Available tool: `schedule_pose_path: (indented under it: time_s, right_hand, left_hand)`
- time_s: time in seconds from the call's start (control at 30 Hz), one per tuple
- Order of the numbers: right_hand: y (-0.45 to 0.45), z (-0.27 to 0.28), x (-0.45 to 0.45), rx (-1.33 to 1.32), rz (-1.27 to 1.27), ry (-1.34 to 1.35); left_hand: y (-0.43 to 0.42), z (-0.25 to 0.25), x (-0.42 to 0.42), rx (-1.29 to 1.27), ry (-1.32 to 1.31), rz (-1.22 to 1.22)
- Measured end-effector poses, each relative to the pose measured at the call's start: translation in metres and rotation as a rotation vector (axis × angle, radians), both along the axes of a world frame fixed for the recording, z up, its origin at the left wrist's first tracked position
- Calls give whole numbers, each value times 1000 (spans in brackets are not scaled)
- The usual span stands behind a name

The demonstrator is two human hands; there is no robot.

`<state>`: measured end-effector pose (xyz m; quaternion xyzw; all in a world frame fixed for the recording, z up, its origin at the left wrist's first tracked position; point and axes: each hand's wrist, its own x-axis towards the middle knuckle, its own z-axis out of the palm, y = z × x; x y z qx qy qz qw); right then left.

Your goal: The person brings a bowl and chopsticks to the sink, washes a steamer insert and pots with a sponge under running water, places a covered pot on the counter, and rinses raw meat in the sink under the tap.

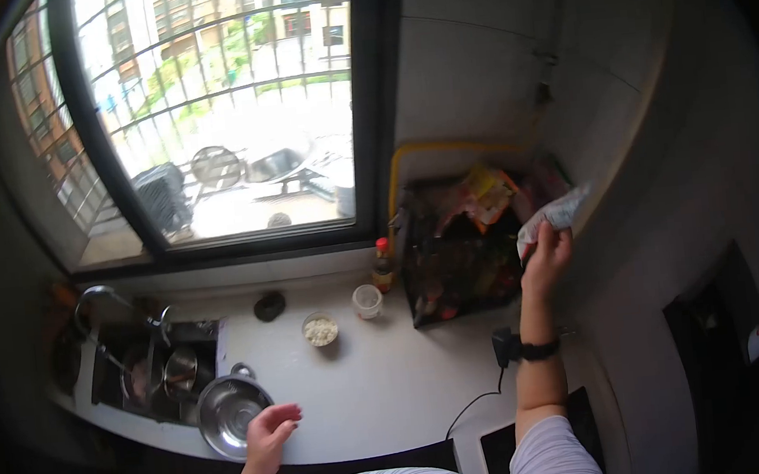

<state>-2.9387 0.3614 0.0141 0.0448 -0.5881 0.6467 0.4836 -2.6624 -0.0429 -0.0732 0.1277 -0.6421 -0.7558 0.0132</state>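
At the right, my right hand point(547, 258) is closed on a white plastic bag point(558, 213), above the right edge of a dark rack point(463, 266). Colourful packets point(487, 193) lie at the top of that rack, left of the bag. My left hand point(273, 431) is over the right rim of a metal bowl point(225, 417), fingers stretched to the right, holding nothing. Whether it touches the rim I cannot tell. A small bowl of white pieces point(321, 331) stands on the counter point(366, 392), beside a white tub point(367, 301).
A sink point(180, 334) with a curved tap point(87, 299) and metal pots is at the left. A red-capped bottle point(383, 268) stands by the rack. A dark round object point(269, 306) lies near the window. A black cable point(472, 402) crosses the counter's right part.
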Motion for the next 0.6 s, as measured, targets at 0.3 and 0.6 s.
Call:
schedule_pose_path:
  time_s: [0.3,0.6]
  right_hand:
    - [-259,-29,199,34,1204,-330]
    - [-508,-61,353,489,1720,-369]
  left_hand:
    - [-22,-2,16,764,215,-472]
    - [-224,-40,231,624,403,214]
